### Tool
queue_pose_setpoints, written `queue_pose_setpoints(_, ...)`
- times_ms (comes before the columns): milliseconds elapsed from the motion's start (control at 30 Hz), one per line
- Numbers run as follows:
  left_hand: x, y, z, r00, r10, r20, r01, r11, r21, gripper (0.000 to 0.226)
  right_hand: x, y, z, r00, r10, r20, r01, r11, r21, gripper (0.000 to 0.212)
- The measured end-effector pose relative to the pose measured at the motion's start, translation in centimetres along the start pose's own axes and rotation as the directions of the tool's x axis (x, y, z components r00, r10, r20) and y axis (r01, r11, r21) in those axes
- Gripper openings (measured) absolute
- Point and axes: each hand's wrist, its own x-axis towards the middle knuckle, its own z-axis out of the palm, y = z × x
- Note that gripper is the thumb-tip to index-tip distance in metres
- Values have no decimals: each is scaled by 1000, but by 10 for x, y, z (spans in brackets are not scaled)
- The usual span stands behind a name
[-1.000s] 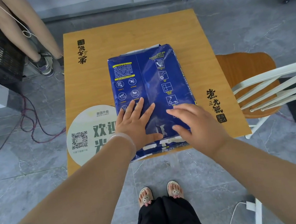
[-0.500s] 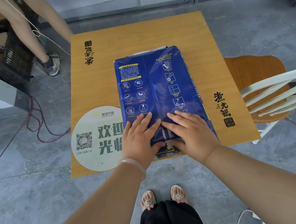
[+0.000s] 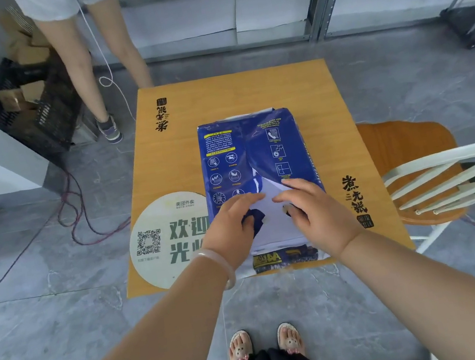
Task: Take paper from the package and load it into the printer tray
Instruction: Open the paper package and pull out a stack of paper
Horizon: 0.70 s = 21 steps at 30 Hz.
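Note:
A blue paper package (image 3: 235,155) lies flat on the wooden table (image 3: 320,104), its near end at the table's front edge. The wrapper's centre seam is split at the near end, and white paper (image 3: 274,220) shows in the gap. My left hand (image 3: 231,230) grips the left flap of the wrapper, thumb over a folded blue piece. My right hand (image 3: 316,214) holds the right flap, pulled aside. No printer is in view.
A round white sticker with a QR code (image 3: 161,238) covers the table's near left corner. A wooden chair with a white back (image 3: 415,170) stands right of the table. Another person's legs (image 3: 93,65) stand at the far left beside a black crate (image 3: 32,112). Cables (image 3: 80,217) trail on the floor.
Both hands went from lying flat on the closed wrapper to gripping its seam and pulling it apart. The wrapper now gapes at the near end and white paper shows.

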Motion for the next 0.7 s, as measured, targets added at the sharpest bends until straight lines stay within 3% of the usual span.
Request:
queue_pose_setpoints(133, -4, -2, 5, 998, -55, -22, 55, 998, 25, 21, -5, -3, 5, 996, 78, 43, -77, 997, -14, 21)
queue_pose_setpoints(333, 3, 9, 2, 987, -148, -58, 151, 988, 42, 9, -3, -16, 1, 994, 82, -65, -88, 992, -90, 15)
queue_pose_setpoints(467, 5, 14, -12, 981, -187, 43, 186, 982, 15, 38, -8, -15, -8, 993, 29, -112, -48, 985, -164, 20)
queue_pose_setpoints(533, 4, 18, -18, 985, -137, 108, 133, 990, 46, 48, -9, -16, -13, 991, -53, -122, 25, 975, -219, 26)
queue_pose_setpoints(633, 1, 19, -28, 986, -34, 163, -7, 971, 240, 56, -6, -12, -21, 964, -229, -136, 164, 912, -375, 39)
queue_pose_setpoints(700, 0, 15, -39, 985, 10, 175, -95, 870, 485, 57, -5, -5, -30, 943, -304, -138, 204, 852, -483, 39)
